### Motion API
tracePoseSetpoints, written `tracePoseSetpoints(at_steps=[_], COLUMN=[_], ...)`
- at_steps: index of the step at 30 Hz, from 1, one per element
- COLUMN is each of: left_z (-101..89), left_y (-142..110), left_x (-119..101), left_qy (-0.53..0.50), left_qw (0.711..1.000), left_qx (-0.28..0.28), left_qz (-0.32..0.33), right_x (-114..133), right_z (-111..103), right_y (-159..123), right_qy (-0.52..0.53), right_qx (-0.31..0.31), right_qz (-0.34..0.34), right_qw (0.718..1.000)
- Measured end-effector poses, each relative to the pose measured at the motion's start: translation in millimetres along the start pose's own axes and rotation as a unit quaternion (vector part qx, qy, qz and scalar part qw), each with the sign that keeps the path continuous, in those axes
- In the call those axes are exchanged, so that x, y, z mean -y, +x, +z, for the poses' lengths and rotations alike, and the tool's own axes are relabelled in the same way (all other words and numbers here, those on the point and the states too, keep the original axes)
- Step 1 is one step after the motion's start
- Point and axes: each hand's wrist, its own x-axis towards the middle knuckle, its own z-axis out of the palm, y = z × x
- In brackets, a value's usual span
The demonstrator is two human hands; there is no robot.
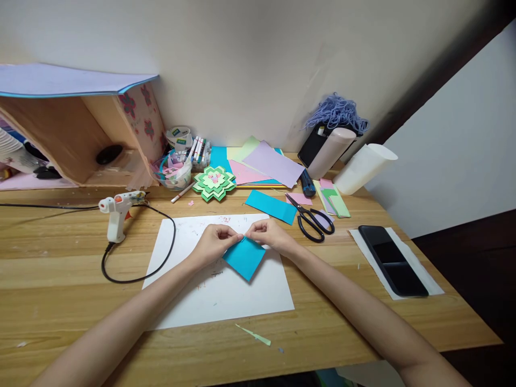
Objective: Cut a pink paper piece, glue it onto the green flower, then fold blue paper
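Note:
A small blue piece of paper (245, 259) is held at its far edge, tilted over a white sheet (193, 301). My left hand (215, 243) pinches that edge from the left, thumb on top. From the right, my right hand (271, 234) grips the same edge, its fingertips almost meeting the left ones. A longer blue paper strip (271, 207) lies just beyond my hands. Black-handled scissors (310, 219) rest to the right of it. Behind the white sheet sits a layered green paper flower (214, 184) with a pink centre.
A white glue gun (116, 215) stands at left, its cord looping to the sheet's edge. A phone (393, 260) lies at right. Coloured paper (274, 161), a tub of scraps (174, 171) and two paper rolls (365, 167) line the back. An open box (141, 126) is back left.

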Motion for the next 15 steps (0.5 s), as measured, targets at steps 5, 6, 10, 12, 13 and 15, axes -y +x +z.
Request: tracePoseSetpoints(at_steps=[5, 6, 10, 12, 13, 15], left_z=[-0.6, -1.2, -3.7, -4.3, -4.3, -3.7], left_y=[0.6, 0.9, 1.3, 0.6, 0.1, -0.7], left_x=[-0.1, 0.1, 0.6, 0.0, -0.4, -1.0], left_qy=[0.008, 0.005, -0.007, -0.017, -0.025, -0.038], left_qw=[1.0, 1.0, 0.999, 0.998, 0.998, 0.997], left_qx=[0.016, 0.023, 0.044, 0.052, 0.057, 0.059], left_qz=[-0.003, -0.006, -0.012, -0.014, -0.017, -0.022], right_x=[-6.8, -7.4, -7.7, -7.5, -7.3, -6.8], right_z=[3.6, 4.1, 4.3, 3.7, 3.4, 3.1], right_y=[1.9, 2.1, 2.6, 2.8, 2.8, 2.8], right_qy=[-0.026, -0.029, -0.024, -0.017, -0.015, -0.014], right_qx=[-0.03, -0.036, -0.047, -0.05, -0.05, -0.051], right_qz=[-0.032, -0.035, -0.026, -0.018, -0.017, -0.021], right_qw=[0.999, 0.998, 0.998, 0.998, 0.998, 0.998])
